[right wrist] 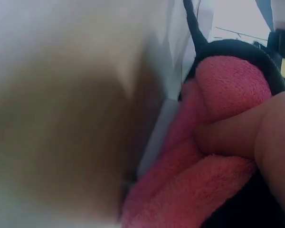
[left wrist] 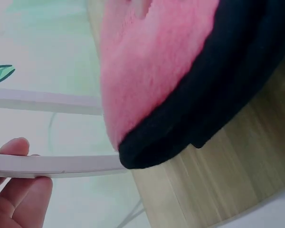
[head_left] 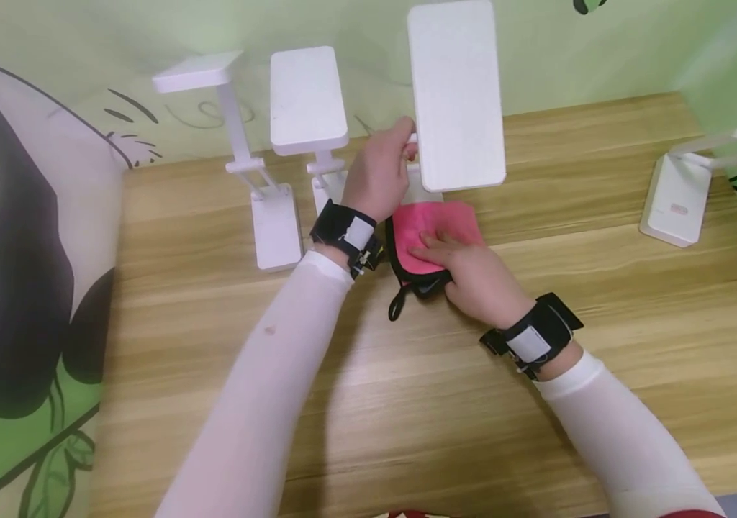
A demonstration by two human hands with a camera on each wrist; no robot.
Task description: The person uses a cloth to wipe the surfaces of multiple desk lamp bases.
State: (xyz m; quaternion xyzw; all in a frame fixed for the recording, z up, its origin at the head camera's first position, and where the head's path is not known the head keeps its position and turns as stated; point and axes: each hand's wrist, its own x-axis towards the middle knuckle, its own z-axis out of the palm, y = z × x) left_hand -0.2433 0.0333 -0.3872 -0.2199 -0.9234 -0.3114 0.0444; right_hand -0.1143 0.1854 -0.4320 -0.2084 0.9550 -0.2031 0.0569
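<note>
My left hand (head_left: 378,173) grips the thin arm (left wrist: 61,165) of a white desk lamp (head_left: 458,97), its fingers and thumb on either side of the bar. The lamp's wide flat head is raised above the table, just right of that hand. A pink cloth (head_left: 436,234) with a black edge and a small hanging loop covers most of the lamp's base. My right hand (head_left: 481,280) holds the cloth against the base, fingers spread over the top. In the right wrist view a digit (right wrist: 237,133) of this hand sinks into the folded pink pile.
Two more white desk lamps stand to the left, one with a tilted head (head_left: 309,97), the other farther left with its base (head_left: 278,230) on the wooden table (head_left: 213,345). Another lamp base (head_left: 678,198) sits at the right. A painted wall (head_left: 556,57) runs behind.
</note>
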